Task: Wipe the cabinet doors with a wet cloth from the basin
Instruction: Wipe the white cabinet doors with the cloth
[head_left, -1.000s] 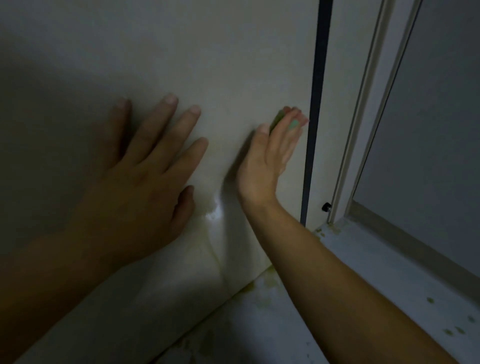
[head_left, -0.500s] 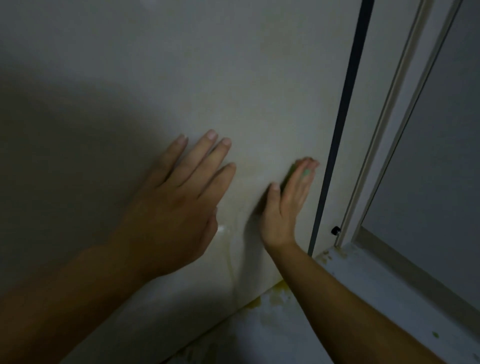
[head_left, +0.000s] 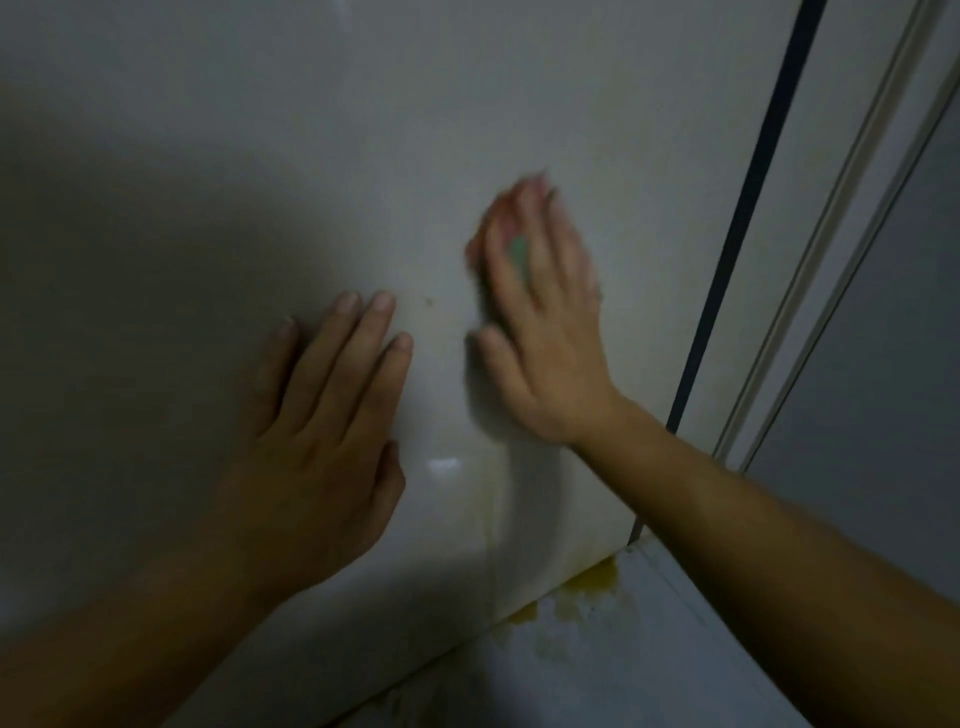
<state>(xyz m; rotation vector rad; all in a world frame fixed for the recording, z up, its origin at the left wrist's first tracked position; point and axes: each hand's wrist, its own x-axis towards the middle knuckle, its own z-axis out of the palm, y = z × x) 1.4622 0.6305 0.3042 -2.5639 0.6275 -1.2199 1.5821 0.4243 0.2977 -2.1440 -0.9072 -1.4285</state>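
Since it left the gap (head_left: 748, 208), right hand (head_left: 545, 332) further left — cloth (head_left: 518, 255) under fingers (head_left: 563, 244).

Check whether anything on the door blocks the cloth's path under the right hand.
Only the left hand, flat on the cabinet door, left of and below the right hand pressing the cloth. Nothing visible blocks strokes upward or rightward to the dark gap.

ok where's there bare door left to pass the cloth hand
Bare: the wide cabinet door above the left hand and right hand, and the strip between the right hand and the dark gap. Crowded: the narrow band between the two hands; the cloth sits under the right hand.
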